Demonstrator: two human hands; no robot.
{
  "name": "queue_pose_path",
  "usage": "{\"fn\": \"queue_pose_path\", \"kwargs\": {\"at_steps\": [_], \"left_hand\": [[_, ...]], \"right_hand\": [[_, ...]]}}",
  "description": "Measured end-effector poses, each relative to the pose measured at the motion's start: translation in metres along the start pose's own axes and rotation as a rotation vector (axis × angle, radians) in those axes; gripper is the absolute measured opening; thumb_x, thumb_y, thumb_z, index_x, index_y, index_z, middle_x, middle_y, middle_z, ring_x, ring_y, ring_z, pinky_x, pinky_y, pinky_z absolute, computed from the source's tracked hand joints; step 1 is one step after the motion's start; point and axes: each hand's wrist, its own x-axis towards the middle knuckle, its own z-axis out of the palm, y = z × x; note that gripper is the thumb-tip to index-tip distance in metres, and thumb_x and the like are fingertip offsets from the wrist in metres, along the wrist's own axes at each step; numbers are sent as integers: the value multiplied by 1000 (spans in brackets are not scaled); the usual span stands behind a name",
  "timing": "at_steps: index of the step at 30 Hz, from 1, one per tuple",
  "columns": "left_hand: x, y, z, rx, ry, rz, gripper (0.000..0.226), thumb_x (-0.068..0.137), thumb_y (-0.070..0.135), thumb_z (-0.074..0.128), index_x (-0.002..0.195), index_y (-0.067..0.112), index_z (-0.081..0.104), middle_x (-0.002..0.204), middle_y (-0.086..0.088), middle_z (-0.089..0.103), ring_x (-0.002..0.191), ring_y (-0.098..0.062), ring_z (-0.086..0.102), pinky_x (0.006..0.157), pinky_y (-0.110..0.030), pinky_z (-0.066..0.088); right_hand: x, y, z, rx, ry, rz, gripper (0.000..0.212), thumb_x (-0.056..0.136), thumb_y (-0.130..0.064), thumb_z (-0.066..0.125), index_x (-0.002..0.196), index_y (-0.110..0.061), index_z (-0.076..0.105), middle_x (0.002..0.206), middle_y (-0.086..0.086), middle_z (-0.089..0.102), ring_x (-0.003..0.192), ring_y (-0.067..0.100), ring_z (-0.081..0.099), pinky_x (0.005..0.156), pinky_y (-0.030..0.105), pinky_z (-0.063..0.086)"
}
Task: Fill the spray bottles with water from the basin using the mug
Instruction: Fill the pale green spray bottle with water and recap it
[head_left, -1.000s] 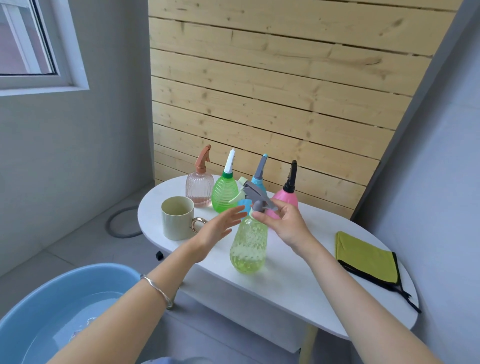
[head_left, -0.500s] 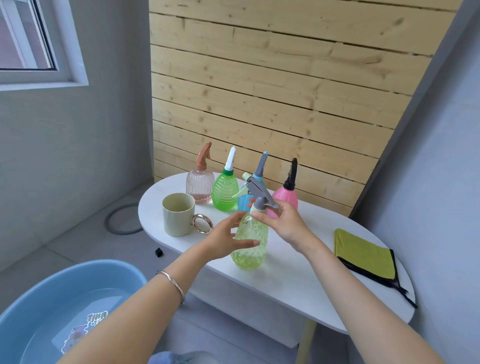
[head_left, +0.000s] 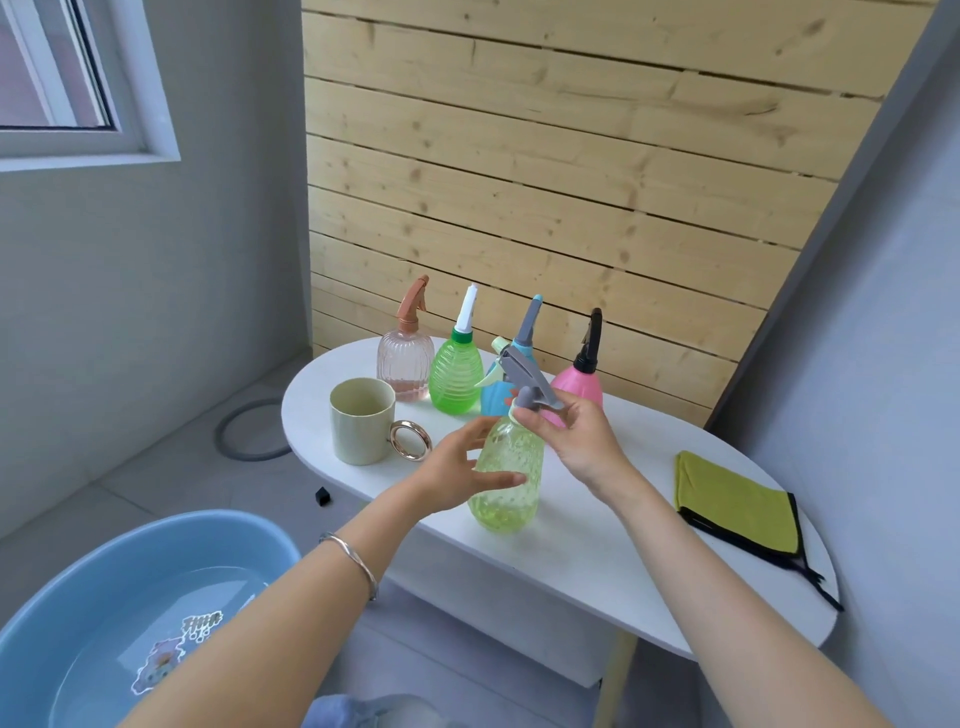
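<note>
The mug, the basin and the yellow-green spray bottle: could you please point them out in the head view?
mug (head_left: 358, 423): head view, on its outer side wall.
basin (head_left: 197, 521): head view, on its far blue rim.
yellow-green spray bottle (head_left: 506, 512): head view, on its lower body.

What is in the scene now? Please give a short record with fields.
left hand: holds yellow-green bottle by its body
right hand: pinches grey spray head at the bottle's neck
mug: upright on table, looks empty
basin: on the floor, holds water
cloth: flat on table, to the right
</note>
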Motion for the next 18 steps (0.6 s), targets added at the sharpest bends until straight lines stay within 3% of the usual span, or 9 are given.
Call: {"fn": "queue_pose_path", "kwargs": {"at_steps": [5,9,12,15,18], "left_hand": [[-2,1,-3,18,-20,-15,80,75,30,85,144,25,44,140,7,53,133,-12,46,109,-37,44],[-2,5,-1,56,-42,-47,87,74,36,85,146,27,38,143,10,47,131,-10,42,107,-30,40],[-2,7,4,74,-47,-68,83,78,38,81,147,25,36,139,10,43,124,-5,38,97,-22,34],[1,7,5,85,-45,-59,78,79,40,79,145,27,40,138,11,47,127,-9,41,95,-22,34],[1,6,6,89,-34,-39,74,80,37,79,143,27,43,131,14,49,122,-7,42,95,-20,33]], "right_hand": [[-3,8,14,-80,209,-83,20,74,-25,79,90,-30,69,94,-7,72,95,6,67,85,16,50],[-1,-2,1,-141,-1,-57,22,82,-25,72,100,-34,64,102,-13,69,99,-7,61,84,8,44],[1,0,-9,-159,-164,23,25,86,-25,66,108,-35,60,121,-8,63,118,0,54,101,22,42],[2,1,-11,-176,-146,43,28,86,-19,67,106,-37,60,114,-12,64,109,-8,56,100,19,43],[2,3,-8,-170,-60,14,27,83,-13,69,99,-33,62,101,-15,64,93,-19,57,85,5,43]]}}
